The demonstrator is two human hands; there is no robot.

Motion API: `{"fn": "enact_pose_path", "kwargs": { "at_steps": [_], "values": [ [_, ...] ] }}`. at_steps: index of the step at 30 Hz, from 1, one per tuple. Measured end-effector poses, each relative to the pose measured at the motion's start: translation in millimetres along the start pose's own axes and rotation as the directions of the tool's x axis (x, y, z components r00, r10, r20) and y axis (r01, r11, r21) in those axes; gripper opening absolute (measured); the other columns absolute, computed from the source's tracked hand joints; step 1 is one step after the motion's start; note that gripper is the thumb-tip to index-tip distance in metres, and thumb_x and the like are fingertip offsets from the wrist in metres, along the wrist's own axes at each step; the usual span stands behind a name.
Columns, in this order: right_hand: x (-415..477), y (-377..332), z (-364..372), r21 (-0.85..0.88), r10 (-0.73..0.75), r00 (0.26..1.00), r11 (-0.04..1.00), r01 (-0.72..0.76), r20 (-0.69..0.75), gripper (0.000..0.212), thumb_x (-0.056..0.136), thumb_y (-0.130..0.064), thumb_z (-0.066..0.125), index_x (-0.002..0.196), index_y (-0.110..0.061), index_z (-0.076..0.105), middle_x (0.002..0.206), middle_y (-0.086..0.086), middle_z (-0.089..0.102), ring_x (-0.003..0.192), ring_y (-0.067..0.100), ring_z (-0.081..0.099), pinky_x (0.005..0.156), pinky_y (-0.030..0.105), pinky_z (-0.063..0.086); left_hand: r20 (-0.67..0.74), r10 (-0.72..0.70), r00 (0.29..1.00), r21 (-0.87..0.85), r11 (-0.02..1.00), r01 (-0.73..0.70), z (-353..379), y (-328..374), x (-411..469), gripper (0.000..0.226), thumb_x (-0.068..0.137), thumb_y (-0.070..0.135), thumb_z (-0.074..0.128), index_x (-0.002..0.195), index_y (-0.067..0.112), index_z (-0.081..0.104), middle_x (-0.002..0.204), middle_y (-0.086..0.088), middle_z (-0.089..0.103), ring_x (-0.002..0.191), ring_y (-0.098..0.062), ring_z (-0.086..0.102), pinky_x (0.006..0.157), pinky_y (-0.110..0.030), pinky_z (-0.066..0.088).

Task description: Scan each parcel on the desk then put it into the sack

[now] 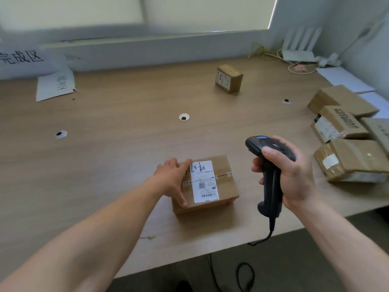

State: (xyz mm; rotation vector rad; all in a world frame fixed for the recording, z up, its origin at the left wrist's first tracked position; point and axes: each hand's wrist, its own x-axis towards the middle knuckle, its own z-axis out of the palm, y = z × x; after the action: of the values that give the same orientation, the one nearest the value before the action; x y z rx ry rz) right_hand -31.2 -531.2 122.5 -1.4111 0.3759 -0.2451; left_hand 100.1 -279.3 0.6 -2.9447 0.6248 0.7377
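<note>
- Cardboard parcel (pixel 223 182) lies flat on the desk (pixel 109 157) near its front edge, with its white label (pixel 205 182) facing up.
- Left hand (pixel 171 180) rests on the parcel's left side with fingers nearly straight. The index finger lies on top beside the label, and the thumb stretches along the near left edge.
- Right hand (pixel 294 173) is wrapped round the handle of a black scanner (pixel 270 175), thumb on its head.
- It holds the scanner in the air just right of the parcel, not touching it.
- A cord (pixel 271 226) hangs from the handle past the desk's edge.
- One small box (pixel 229 78) stands well back, mid-desk.
- More boxes (pixel 345 114) crowd the right edge, near the right hand.
- Paper signs (pixel 55 85) with handwritten characters lie far left.
- A white router (pixel 299 49) sits in the far right corner.
</note>
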Motion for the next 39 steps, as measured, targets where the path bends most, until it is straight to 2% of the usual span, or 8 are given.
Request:
{"fn": "enact_pose_path", "kwargs": {
  "at_steps": [7,11,16,22,30,32,34,39],
  "values": [
    [-5.6,-3.4,17.5,0.029,-0.007,0.999,1.000,0.008,-0.036,0.064,0.073,-0.031,0.074,0.134,-0.020,0.057,0.083,0.019,0.072,0.071,0.031,0.070,0.055,0.038,0.047,-0.174,-0.032,0.984,-0.003,0.999,0.032,-5.1,5.0,-16.4,0.146,0.049,0.065,0.090,0.157,0.029,-0.002,0.140,-0.008,0.035,0.131,-0.030,0.035,0.104,-0.047,0.039],
    [-6.5,-13.8,29.3,0.058,-0.027,0.999,0.998,0.029,-0.030,0.067,0.072,-0.031,0.074,0.136,-0.019,0.055,0.081,0.018,0.071,0.071,0.031,0.070,0.055,0.037,0.047,-0.231,0.006,0.973,0.060,0.998,0.008,-3.7,16.1,-32.8,0.106,0.053,0.066,0.087,0.136,0.025,0.036,0.129,-0.004,0.038,0.121,-0.026,0.035,0.096,-0.043,0.039],
    [-8.9,-23.3,34.5,0.061,-0.056,0.998,0.996,0.057,-0.018,0.070,0.072,-0.030,0.074,0.138,-0.016,0.054,0.080,0.017,0.071,0.069,0.029,0.070,0.053,0.036,0.047,-0.297,0.118,0.948,0.034,0.993,-0.114,-4.7,25.7,-43.7,0.083,0.061,0.060,0.086,0.119,0.023,0.042,0.120,-0.002,0.043,0.111,-0.022,0.038,0.089,-0.037,0.043],
    [-14.8,-26.8,30.3,0.052,-0.065,0.998,0.996,0.066,-0.024,0.072,0.073,-0.031,0.074,0.140,-0.017,0.053,0.081,0.018,0.071,0.070,0.030,0.069,0.054,0.036,0.046,0.014,0.199,0.980,-0.096,0.976,-0.196,-20.4,43.6,-48.8,0.061,0.064,0.037,0.088,0.099,0.028,0.039,0.116,0.001,0.041,0.094,-0.018,0.051,0.070,-0.031,0.048],
    [-20.8,-30.3,28.1,0.052,-0.066,0.998,0.996,0.066,-0.020,0.072,0.073,-0.031,0.074,0.140,-0.018,0.052,0.084,0.018,0.071,0.071,0.029,0.069,0.053,0.037,0.048,0.116,0.171,0.979,-0.269,0.954,-0.134,-37.5,36.7,-50.2,0.081,0.071,0.023,0.085,0.134,0.031,0.034,0.112,-0.001,0.053,0.099,-0.024,0.056,0.074,-0.036,0.051],
    [-21.5,-31.6,30.2,0.055,-0.067,0.998,0.996,0.068,-0.015,0.069,0.073,-0.030,0.074,0.138,-0.018,0.054,0.084,0.019,0.070,0.071,0.030,0.069,0.052,0.037,0.047,0.075,0.114,0.991,-0.479,0.875,-0.065,-44.7,15.3,-49.6,0.096,0.070,0.018,0.085,0.145,0.035,0.029,0.118,-0.003,0.055,0.105,-0.027,0.058,0.081,-0.039,0.055],
    [-21.9,-32.6,35.9,0.059,-0.068,0.998,0.996,0.069,-0.005,0.069,0.072,-0.030,0.074,0.137,-0.018,0.054,0.082,0.020,0.070,0.071,0.032,0.068,0.053,0.038,0.047,0.022,0.045,0.999,-0.723,0.690,-0.016,-53.0,-5.7,-56.2,0.109,0.064,0.013,0.086,0.150,0.040,0.025,0.126,-0.007,0.059,0.110,-0.029,0.062,0.084,-0.046,0.060],
    [-23.1,-33.9,60.9,0.038,-0.076,0.995,0.997,0.073,0.071,0.061,0.081,-0.024,0.077,0.137,-0.021,0.053,0.085,0.019,0.072,0.075,0.033,0.069,0.056,0.040,0.049,-0.078,-0.090,0.993,-0.948,0.315,-0.045,-66.8,-43.5,-73.9,0.112,0.072,-0.003,0.081,0.155,0.038,0.018,0.122,-0.011,0.063,0.104,-0.030,0.066,0.061,-0.043,0.060]
  ]
}}
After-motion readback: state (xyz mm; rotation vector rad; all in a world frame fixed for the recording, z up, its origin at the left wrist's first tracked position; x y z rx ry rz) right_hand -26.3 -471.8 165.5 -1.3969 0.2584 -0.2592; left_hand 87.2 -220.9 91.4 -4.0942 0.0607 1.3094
